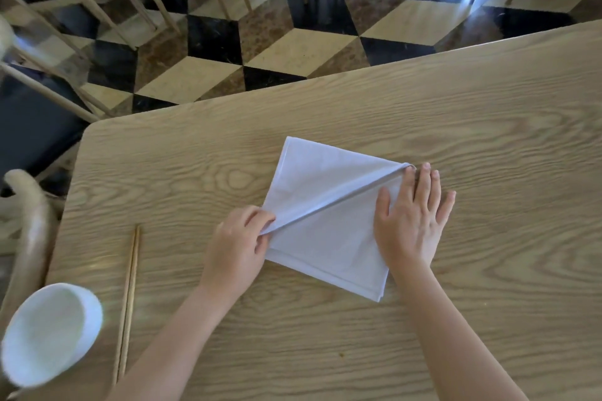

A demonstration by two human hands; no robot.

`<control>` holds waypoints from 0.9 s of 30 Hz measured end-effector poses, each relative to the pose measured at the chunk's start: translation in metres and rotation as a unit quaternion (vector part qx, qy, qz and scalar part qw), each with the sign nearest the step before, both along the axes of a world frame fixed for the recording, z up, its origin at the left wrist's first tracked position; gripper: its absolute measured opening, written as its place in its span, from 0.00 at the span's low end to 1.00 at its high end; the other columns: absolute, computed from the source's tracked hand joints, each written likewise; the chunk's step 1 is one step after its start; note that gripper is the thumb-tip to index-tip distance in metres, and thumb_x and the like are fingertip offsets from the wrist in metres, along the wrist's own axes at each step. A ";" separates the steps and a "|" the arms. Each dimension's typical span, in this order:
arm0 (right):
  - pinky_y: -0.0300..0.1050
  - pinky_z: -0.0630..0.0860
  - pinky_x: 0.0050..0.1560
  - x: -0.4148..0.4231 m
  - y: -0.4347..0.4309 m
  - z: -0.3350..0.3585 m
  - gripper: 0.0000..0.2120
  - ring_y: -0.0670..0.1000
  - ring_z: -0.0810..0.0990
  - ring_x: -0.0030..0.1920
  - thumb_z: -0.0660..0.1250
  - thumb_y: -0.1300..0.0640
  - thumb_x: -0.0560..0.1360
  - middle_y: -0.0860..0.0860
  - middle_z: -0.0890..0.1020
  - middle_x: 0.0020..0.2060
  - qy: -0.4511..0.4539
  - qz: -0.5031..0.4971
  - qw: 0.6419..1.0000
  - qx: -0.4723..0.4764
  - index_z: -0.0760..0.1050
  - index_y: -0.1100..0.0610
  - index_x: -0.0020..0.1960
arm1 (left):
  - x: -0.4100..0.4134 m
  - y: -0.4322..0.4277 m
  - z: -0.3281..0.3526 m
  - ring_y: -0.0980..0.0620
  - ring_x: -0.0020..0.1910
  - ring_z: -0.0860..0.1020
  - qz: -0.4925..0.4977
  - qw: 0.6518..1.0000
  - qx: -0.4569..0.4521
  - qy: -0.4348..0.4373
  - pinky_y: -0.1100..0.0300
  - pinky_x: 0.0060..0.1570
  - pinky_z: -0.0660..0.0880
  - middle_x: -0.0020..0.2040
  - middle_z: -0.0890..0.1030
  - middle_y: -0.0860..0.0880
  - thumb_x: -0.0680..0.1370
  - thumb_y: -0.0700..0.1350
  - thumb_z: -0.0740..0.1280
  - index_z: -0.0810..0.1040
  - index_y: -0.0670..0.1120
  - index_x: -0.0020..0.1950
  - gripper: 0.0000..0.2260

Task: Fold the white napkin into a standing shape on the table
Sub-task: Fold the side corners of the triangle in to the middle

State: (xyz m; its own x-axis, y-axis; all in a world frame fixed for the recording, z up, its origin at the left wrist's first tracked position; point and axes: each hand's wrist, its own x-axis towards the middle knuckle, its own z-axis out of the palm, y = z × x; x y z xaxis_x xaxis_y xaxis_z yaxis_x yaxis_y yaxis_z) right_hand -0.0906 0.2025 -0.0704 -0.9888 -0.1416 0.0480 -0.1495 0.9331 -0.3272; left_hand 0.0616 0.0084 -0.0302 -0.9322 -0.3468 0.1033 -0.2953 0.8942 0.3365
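Observation:
The white napkin (321, 205) lies folded in a square on the wooden table (488, 140), turned like a diamond. A raised diagonal fold runs across it from lower left to upper right. My left hand (239, 244) pinches the napkin's left corner at the low end of that fold. My right hand (412, 221) rests flat, fingers spread, on the napkin's right side, fingertips at the fold's upper end. The right edge of the cloth is hidden under this hand.
A pair of wooden chopsticks (128, 299) lies on the table to the left. A white bowl (49, 332) stands at the near left corner. Chairs (29, 212) and a checkered floor (228, 52) lie beyond the table's far edge.

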 end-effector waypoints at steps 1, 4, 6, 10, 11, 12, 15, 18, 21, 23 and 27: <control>0.59 0.44 0.74 0.000 0.000 0.001 0.28 0.54 0.52 0.76 0.50 0.47 0.78 0.56 0.57 0.75 -0.001 0.000 1.000 0.000 0.57 0.60 0.74 | 0.005 0.000 -0.002 0.49 0.48 0.74 0.023 0.999 0.029 0.009 0.55 0.45 0.74 0.49 0.78 0.50 0.67 0.33 0.70 0.77 0.46 0.51 0.15; 0.59 0.43 0.74 0.000 0.001 0.002 0.28 0.54 0.51 0.76 0.50 0.47 0.79 0.56 0.56 0.76 -0.008 0.002 1.000 0.000 0.56 0.60 0.74 | 0.016 0.004 -0.001 0.52 0.52 0.73 0.083 0.988 0.128 0.037 0.60 0.48 0.75 0.53 0.75 0.52 0.69 0.33 0.69 0.76 0.45 0.58 0.19; 0.59 0.43 0.74 0.000 0.001 0.002 0.27 0.54 0.50 0.76 0.50 0.48 0.79 0.56 0.56 0.76 -0.011 0.005 1.000 0.001 0.55 0.59 0.75 | 0.022 0.007 0.002 0.57 0.50 0.74 0.106 0.978 0.169 0.052 0.70 0.45 0.72 0.52 0.75 0.53 0.69 0.32 0.69 0.76 0.45 0.59 0.20; 0.59 0.44 0.74 0.000 0.001 0.002 0.28 0.55 0.51 0.75 0.49 0.47 0.78 0.57 0.57 0.75 -0.004 0.006 1.000 0.000 0.56 0.60 0.74 | 0.027 0.009 0.002 0.60 0.48 0.76 0.134 0.964 0.214 0.087 0.73 0.42 0.73 0.52 0.76 0.49 0.70 0.31 0.70 0.76 0.45 0.58 0.18; 0.59 0.44 0.74 -0.001 0.002 0.002 0.28 0.55 0.51 0.75 0.50 0.48 0.78 0.57 0.57 0.75 -0.003 0.008 1.000 0.000 0.56 0.59 0.74 | 0.027 0.009 0.001 0.59 0.47 0.76 0.136 0.962 0.218 0.096 0.71 0.41 0.74 0.52 0.77 0.49 0.70 0.31 0.70 0.77 0.45 0.57 0.18; 0.59 0.44 0.74 -0.001 0.002 0.002 0.27 0.55 0.52 0.75 0.51 0.48 0.79 0.57 0.57 0.75 -0.004 0.009 1.000 0.000 0.56 0.59 0.74 | 0.027 0.010 0.000 0.59 0.46 0.77 0.136 0.962 0.215 0.102 0.69 0.41 0.75 0.52 0.77 0.49 0.70 0.31 0.70 0.77 0.45 0.56 0.17; 0.60 0.45 0.74 -0.002 0.002 0.002 0.27 0.55 0.52 0.75 0.53 0.49 0.79 0.56 0.57 0.75 -0.009 0.008 1.000 -0.005 0.56 0.59 0.74 | 0.027 0.011 -0.004 0.57 0.46 0.76 0.126 0.971 0.174 0.108 0.66 0.43 0.75 0.52 0.76 0.52 0.71 0.34 0.69 0.79 0.45 0.53 0.12; 0.59 0.45 0.74 -0.002 0.002 0.001 0.27 0.54 0.52 0.75 0.53 0.49 0.79 0.56 0.57 0.75 -0.010 0.006 1.000 -0.005 0.56 0.58 0.74 | 0.028 0.012 -0.011 0.52 0.49 0.75 0.099 0.987 0.090 0.086 0.59 0.49 0.73 0.51 0.78 0.51 0.72 0.45 0.65 0.80 0.45 0.48 0.08; 0.59 0.45 0.74 -0.002 0.004 0.002 0.26 0.54 0.53 0.75 0.53 0.49 0.78 0.56 0.59 0.75 -0.008 0.003 1.000 -0.030 0.57 0.57 0.73 | 0.027 0.018 -0.011 0.48 0.50 0.76 0.104 0.992 0.025 0.065 0.52 0.50 0.74 0.51 0.80 0.48 0.74 0.48 0.63 0.80 0.44 0.47 0.10; 0.57 0.44 0.75 -0.003 0.005 0.004 0.27 0.53 0.53 0.75 0.53 0.48 0.77 0.55 0.60 0.75 -0.009 -0.001 0.998 -0.058 0.57 0.57 0.73 | 0.020 0.029 -0.008 0.46 0.56 0.75 0.112 0.991 -0.002 0.069 0.49 0.55 0.72 0.57 0.79 0.46 0.75 0.48 0.62 0.79 0.44 0.51 0.11; 0.55 0.44 0.75 -0.002 0.007 0.007 0.26 0.53 0.54 0.75 0.53 0.50 0.76 0.55 0.61 0.74 0.001 -0.002 0.993 -0.121 0.59 0.57 0.73 | 0.001 0.054 -0.015 0.47 0.71 0.64 0.032 0.999 -0.038 0.013 0.47 0.69 0.58 0.71 0.69 0.46 0.80 0.49 0.54 0.69 0.44 0.69 0.20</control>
